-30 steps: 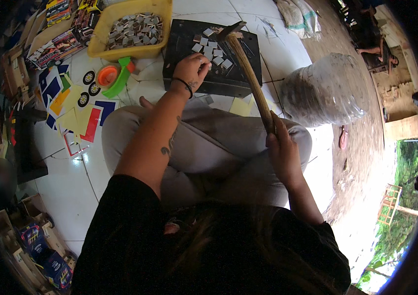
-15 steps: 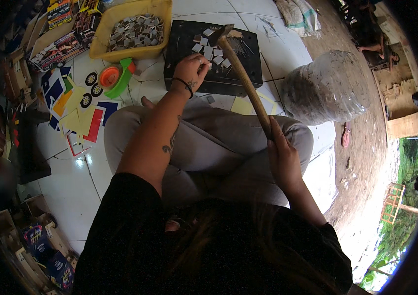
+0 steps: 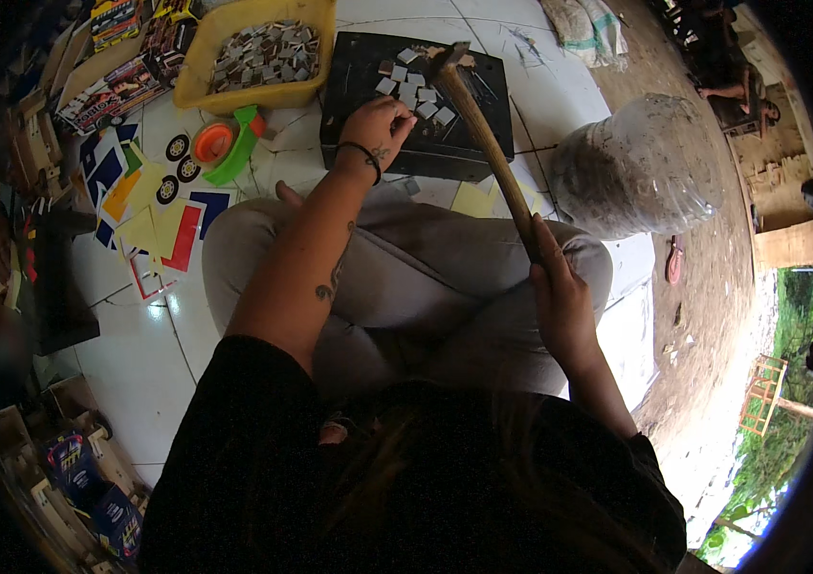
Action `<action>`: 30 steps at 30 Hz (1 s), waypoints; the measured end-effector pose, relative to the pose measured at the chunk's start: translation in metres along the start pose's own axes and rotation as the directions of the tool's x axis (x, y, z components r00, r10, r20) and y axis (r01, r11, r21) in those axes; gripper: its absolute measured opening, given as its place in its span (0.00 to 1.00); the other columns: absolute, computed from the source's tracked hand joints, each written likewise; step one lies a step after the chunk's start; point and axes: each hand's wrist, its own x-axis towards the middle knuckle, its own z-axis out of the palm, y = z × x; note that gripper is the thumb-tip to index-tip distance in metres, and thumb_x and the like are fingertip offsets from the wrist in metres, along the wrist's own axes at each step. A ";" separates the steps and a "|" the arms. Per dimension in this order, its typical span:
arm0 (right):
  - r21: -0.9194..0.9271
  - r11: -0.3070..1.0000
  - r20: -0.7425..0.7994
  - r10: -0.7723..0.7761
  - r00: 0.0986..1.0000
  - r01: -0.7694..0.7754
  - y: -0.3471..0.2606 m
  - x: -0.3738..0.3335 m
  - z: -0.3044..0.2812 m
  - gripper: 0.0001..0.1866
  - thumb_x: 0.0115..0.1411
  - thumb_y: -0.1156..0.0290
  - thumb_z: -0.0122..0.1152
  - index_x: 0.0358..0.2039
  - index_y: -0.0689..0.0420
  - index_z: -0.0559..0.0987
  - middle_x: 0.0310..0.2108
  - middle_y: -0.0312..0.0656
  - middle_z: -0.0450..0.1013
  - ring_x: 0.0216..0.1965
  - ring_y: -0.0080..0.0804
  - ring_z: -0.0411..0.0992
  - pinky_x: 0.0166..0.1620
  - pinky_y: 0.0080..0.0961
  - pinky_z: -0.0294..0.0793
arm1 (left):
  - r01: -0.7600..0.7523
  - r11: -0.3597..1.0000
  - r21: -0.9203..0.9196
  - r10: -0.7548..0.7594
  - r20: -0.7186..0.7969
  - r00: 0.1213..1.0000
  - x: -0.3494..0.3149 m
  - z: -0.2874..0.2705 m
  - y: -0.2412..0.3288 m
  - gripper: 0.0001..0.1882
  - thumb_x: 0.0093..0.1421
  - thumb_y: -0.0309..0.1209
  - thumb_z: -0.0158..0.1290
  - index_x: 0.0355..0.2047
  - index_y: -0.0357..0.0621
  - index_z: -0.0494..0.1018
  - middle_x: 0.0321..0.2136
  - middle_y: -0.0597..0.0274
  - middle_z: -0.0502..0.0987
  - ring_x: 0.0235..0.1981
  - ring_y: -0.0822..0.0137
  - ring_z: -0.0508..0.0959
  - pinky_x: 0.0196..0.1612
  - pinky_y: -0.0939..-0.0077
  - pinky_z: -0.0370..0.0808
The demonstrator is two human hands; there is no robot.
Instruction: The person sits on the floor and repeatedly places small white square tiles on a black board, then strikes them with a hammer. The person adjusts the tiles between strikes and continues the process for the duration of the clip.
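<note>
My right hand (image 3: 561,304) is wrapped round the lower end of a long wooden handle of a hammer (image 3: 491,151). The hammer's metal head is raised over the far part of a black box-like block (image 3: 368,69). On top of the block lie several small pale square pieces (image 3: 410,96) and some thin nails (image 3: 483,88). Over the block's near left part, my left hand (image 3: 376,127) is closed in a pinch beside those squares. Whatever its fingertips hold is hidden.
Behind and left stands a yellow tub (image 3: 258,99) of similar squares. Nearby are an orange cup (image 3: 215,143), a green plastic piece (image 3: 234,165), black wheels (image 3: 177,148) and coloured sheets (image 3: 143,206). A wrapped plastic bundle (image 3: 631,167) stands at right. Toy trucks (image 3: 115,91) line the left.
The hammer has shifted slightly to the right, and my right hand along with it. My left hand has moved a little and stays pinched beside the squares.
</note>
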 end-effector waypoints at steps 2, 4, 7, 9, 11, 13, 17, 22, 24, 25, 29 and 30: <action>-0.023 0.999 0.002 -0.025 1.000 0.025 0.000 -0.001 0.003 0.31 0.59 0.77 0.48 0.62 0.43 0.54 0.46 0.58 0.69 0.43 0.48 0.73 0.41 0.36 0.75 | 0.020 1.000 -0.005 -0.020 0.014 1.000 0.000 -0.001 0.001 0.08 0.55 0.33 0.55 0.27 0.40 0.74 0.28 0.58 0.75 0.26 0.62 0.76 0.31 0.71 0.72; -0.026 1.000 0.037 -0.006 0.999 0.007 0.000 -0.001 0.006 0.32 0.59 0.78 0.48 0.62 0.43 0.54 0.46 0.58 0.69 0.42 0.48 0.73 0.41 0.36 0.75 | 0.023 1.000 0.005 -0.023 0.022 1.000 0.001 -0.002 0.002 0.08 0.55 0.32 0.55 0.27 0.39 0.74 0.27 0.58 0.75 0.26 0.62 0.76 0.31 0.71 0.72; -0.063 0.997 0.077 0.048 0.996 -0.043 0.001 0.000 0.008 0.32 0.59 0.78 0.48 0.62 0.42 0.54 0.45 0.57 0.69 0.41 0.48 0.74 0.40 0.37 0.75 | 0.017 1.000 0.003 -0.017 0.015 1.000 0.001 -0.002 0.002 0.08 0.55 0.32 0.55 0.26 0.39 0.73 0.27 0.57 0.75 0.26 0.62 0.76 0.30 0.72 0.73; -0.043 0.999 0.000 0.010 1.000 -0.010 0.000 -0.001 0.008 0.32 0.59 0.78 0.47 0.62 0.43 0.54 0.45 0.57 0.69 0.41 0.49 0.73 0.40 0.38 0.75 | 0.030 0.999 -0.045 -0.030 0.008 1.000 0.001 -0.001 0.001 0.08 0.55 0.32 0.55 0.26 0.39 0.73 0.27 0.57 0.75 0.26 0.62 0.77 0.31 0.72 0.73; -0.025 1.000 0.006 0.004 1.000 -0.004 0.000 -0.001 0.008 0.32 0.59 0.78 0.47 0.62 0.43 0.55 0.45 0.58 0.69 0.42 0.49 0.73 0.41 0.38 0.75 | 0.032 0.998 -0.060 -0.032 -0.009 0.999 0.000 0.000 0.000 0.08 0.55 0.32 0.55 0.26 0.39 0.74 0.27 0.57 0.76 0.26 0.63 0.77 0.31 0.72 0.73; -0.004 0.999 0.076 0.034 0.997 -0.034 0.000 0.000 0.007 0.31 0.59 0.78 0.47 0.62 0.44 0.55 0.45 0.58 0.69 0.43 0.50 0.73 0.41 0.39 0.75 | 0.021 0.998 -0.064 -0.021 -0.006 1.000 0.000 0.001 -0.001 0.08 0.55 0.31 0.55 0.26 0.39 0.74 0.28 0.57 0.76 0.27 0.63 0.77 0.31 0.73 0.73; 0.062 0.996 -0.031 -0.067 0.997 0.069 0.002 0.002 0.007 0.31 0.59 0.78 0.47 0.62 0.45 0.56 0.45 0.59 0.69 0.44 0.51 0.72 0.43 0.39 0.74 | 0.007 0.996 -0.087 -0.008 -0.011 1.000 0.000 0.001 -0.002 0.08 0.55 0.31 0.56 0.27 0.38 0.74 0.28 0.57 0.76 0.27 0.63 0.77 0.31 0.73 0.73; 0.081 0.995 0.043 0.056 0.998 -0.059 0.005 0.002 0.005 0.30 0.59 0.78 0.47 0.62 0.46 0.56 0.44 0.60 0.70 0.44 0.51 0.72 0.44 0.38 0.73 | -0.008 0.997 -0.072 0.006 -0.029 1.000 0.001 0.001 -0.003 0.08 0.55 0.31 0.56 0.27 0.38 0.74 0.27 0.57 0.76 0.26 0.63 0.77 0.30 0.73 0.73; 0.071 0.997 -0.012 0.024 1.000 -0.023 0.005 0.002 0.006 0.30 0.59 0.78 0.47 0.62 0.46 0.56 0.43 0.60 0.70 0.44 0.52 0.72 0.43 0.38 0.73 | -0.011 0.998 -0.060 0.009 -0.037 0.999 -0.001 0.002 -0.004 0.08 0.55 0.31 0.56 0.27 0.38 0.74 0.27 0.57 0.76 0.26 0.63 0.77 0.30 0.72 0.73; 0.070 0.998 -0.055 -0.007 0.998 0.011 0.005 0.002 0.006 0.31 0.59 0.78 0.47 0.62 0.46 0.56 0.43 0.59 0.70 0.43 0.52 0.72 0.43 0.38 0.73 | -0.001 0.994 -0.105 -0.003 -0.039 0.999 -0.001 0.003 -0.004 0.08 0.55 0.31 0.56 0.27 0.38 0.74 0.27 0.57 0.76 0.26 0.64 0.77 0.30 0.72 0.73; 0.071 0.997 0.033 -0.008 0.999 0.006 0.007 0.008 0.007 0.31 0.59 0.78 0.47 0.62 0.46 0.55 0.43 0.59 0.70 0.43 0.50 0.72 0.43 0.37 0.73 | -0.024 0.993 -0.116 0.018 -0.053 0.998 0.001 0.002 -0.004 0.07 0.54 0.31 0.55 0.26 0.39 0.73 0.26 0.58 0.75 0.26 0.62 0.76 0.30 0.71 0.73; 0.093 0.996 -0.015 0.005 1.000 -0.003 0.008 0.007 0.008 0.31 0.59 0.78 0.46 0.62 0.46 0.55 0.43 0.60 0.70 0.44 0.49 0.73 0.43 0.37 0.73 | -0.018 0.997 -0.077 0.014 -0.051 0.999 -0.001 0.002 -0.003 0.07 0.54 0.31 0.55 0.26 0.39 0.73 0.26 0.59 0.74 0.26 0.62 0.75 0.31 0.70 0.73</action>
